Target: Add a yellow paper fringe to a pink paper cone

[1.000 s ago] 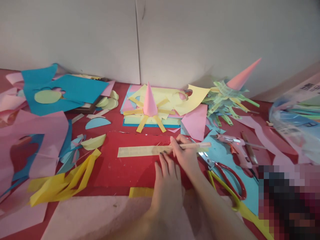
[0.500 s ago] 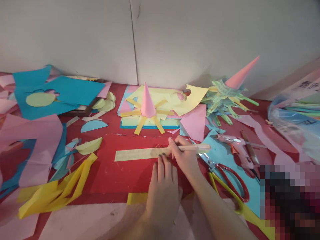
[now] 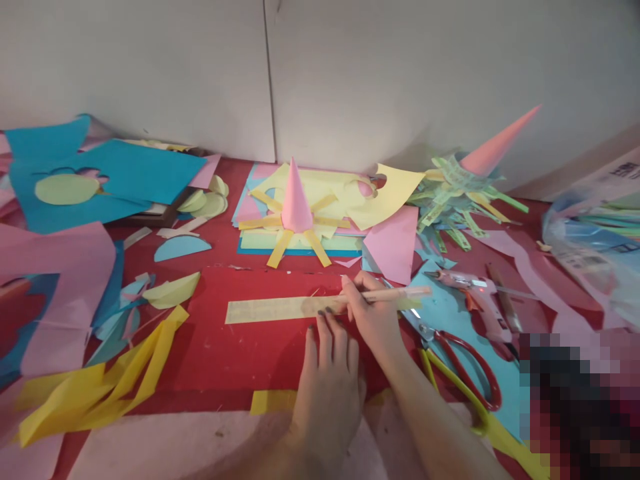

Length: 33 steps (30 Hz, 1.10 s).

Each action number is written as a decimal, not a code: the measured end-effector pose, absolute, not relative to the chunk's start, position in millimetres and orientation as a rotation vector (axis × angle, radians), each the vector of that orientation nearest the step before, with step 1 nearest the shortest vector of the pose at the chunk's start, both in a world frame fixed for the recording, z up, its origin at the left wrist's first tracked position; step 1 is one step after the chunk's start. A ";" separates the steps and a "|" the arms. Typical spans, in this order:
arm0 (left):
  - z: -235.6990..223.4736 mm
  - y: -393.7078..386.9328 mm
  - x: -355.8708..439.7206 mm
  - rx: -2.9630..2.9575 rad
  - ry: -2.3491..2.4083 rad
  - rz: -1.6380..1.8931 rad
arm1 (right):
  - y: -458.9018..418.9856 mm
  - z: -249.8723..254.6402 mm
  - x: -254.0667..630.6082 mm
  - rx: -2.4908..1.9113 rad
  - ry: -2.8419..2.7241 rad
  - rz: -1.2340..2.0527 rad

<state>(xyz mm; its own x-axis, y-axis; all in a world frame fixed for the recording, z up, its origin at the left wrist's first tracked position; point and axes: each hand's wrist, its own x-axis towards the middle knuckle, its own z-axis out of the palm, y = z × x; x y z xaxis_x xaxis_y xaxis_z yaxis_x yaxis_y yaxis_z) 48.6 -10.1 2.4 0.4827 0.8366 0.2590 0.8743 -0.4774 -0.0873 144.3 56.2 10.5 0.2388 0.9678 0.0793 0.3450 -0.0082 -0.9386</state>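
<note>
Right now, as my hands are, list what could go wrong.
The strip could swivel: the left hand's fingertips meet only its near edge, well away from its left end.
The glue gun looks lit, so it may be hot and could drip on the blue paper.
The right hand, holding the pen, might brush the scissors beside it.

There are two pink paper cones, one upright (image 3: 297, 207) and one tilted (image 3: 493, 150), with six yellow strips (image 3: 320, 247) visible around the upright one. Also in view are one pen (image 3: 403, 293), one pale strip (image 3: 267, 311), one glue gun (image 3: 475, 285), one pair of red-handled scissors (image 3: 425, 331), one yellow-handled tool (image 3: 456, 382), one light blue half-disc (image 3: 183, 249) and one clear plastic bag (image 3: 595, 233). The pale rounded cutouts (image 3: 213, 205) overlap too much to count.
</note>
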 end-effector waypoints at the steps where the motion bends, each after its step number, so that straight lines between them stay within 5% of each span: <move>1: 2.5 -10.4 49.0 -2.518 -1.474 -0.264 | 56.3 10.0 144.4 -1.542 -1.270 0.804; 33: 3.3 -7.9 37.1 -2.581 -1.465 -0.352 | 54.2 9.5 143.3 -1.576 -1.397 0.665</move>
